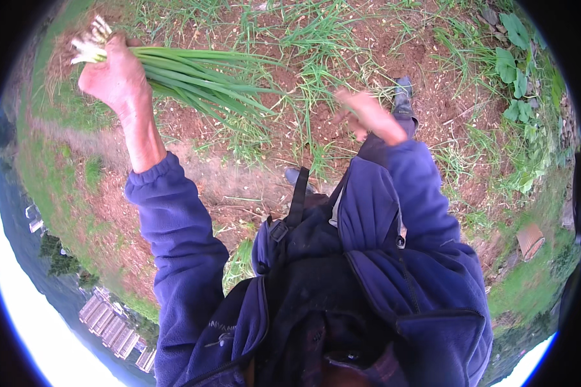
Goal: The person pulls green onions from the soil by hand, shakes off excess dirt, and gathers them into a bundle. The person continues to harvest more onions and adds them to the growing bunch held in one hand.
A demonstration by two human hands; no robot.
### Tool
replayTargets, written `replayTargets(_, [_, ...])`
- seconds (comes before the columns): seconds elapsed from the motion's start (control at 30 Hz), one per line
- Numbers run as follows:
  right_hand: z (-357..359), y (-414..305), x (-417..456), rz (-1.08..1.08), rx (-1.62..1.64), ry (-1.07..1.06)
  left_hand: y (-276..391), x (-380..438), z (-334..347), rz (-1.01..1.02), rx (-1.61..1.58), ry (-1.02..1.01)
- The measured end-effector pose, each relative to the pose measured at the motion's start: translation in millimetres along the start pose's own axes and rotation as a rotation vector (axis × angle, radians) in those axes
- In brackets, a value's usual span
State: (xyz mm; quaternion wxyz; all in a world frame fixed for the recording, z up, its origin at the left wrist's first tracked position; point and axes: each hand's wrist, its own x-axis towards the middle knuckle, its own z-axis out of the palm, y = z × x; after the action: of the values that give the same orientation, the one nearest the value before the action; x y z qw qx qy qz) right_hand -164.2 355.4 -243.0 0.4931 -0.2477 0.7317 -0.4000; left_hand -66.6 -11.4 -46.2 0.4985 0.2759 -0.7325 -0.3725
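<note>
My left hand (118, 80) grips a bunch of spring onions (198, 72) near the white bulb end, out at the upper left. The white stems and tangled roots stick out beyond my fist, and the long green leaves trail towards the middle of the view. Slightly blurred, my right hand (368, 113) is held with its fingers apart above the soil, with nothing seen in it. Below and around it, thin green allium-like plants (314, 72) grow from the reddish ground.
A dark boot (403, 94) shows beside my right hand, another (295, 176) lower down. Broad-leaved plants (506, 65) line the right edge. A woven basket (531, 241) lies on grass at the right. Buildings (109, 321) stand far off at the lower left.
</note>
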Motion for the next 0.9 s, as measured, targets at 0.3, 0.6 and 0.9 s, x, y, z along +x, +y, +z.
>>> replayTargets(0.3, [-6.4, -48.1, 18.3, -0.076, -0.027, 0.452, 21.3, -72.0, 39.3, 0.001, 0.199, -0.401])
replayTargets(0.6, [-1.7, -74.5, 76.9, -0.27, 1.004, 0.483, 22.4, -188.0, 134.9, -0.371, -0.222, -0.593])
replayTargets(0.9, [-17.0, 22.3, 69.7, -0.297, 1.158, 0.403, -14.9, -239.8, 193.0, -0.224, 0.362, -0.594])
